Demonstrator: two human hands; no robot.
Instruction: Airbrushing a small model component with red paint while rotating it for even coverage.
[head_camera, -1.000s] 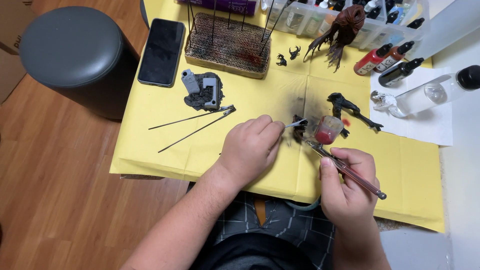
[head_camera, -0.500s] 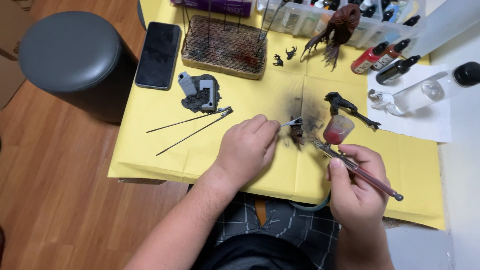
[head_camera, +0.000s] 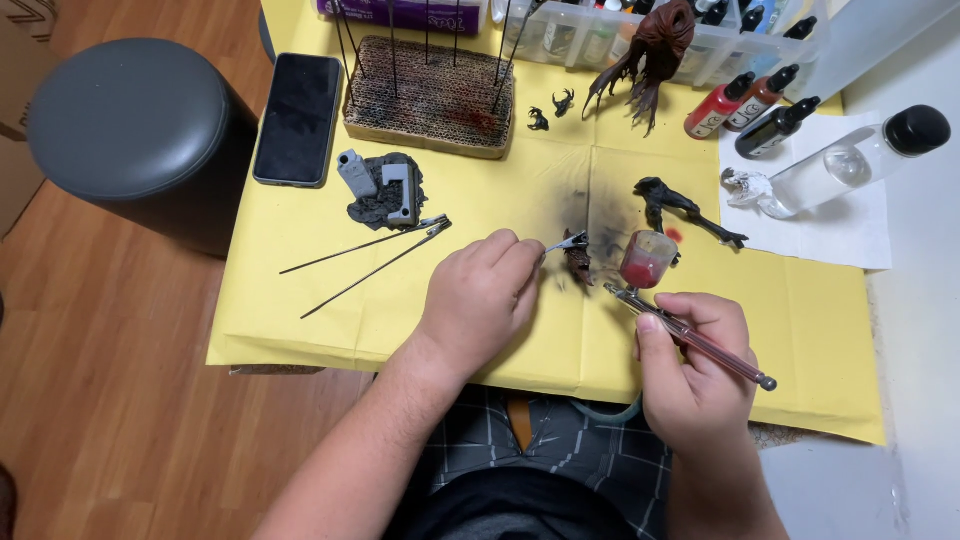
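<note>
My left hand grips a thin metal clip stick with a small dark brown model part clamped at its tip. My right hand is closed around an airbrush whose cup holds red paint; its nozzle points left at the small part, a short gap away. Both hover over yellow paper with a dark overspray patch.
A dark model piece lies right of the overspray. Two clip sticks, a grey base piece, a phone, a cardboard stick holder, a brown figure, paint bottles, a clear bottle and a grey stool surround the work.
The airbrush has tilted and its tip has drawn closer to the small part. My left hand keeps the part in about the same place.
</note>
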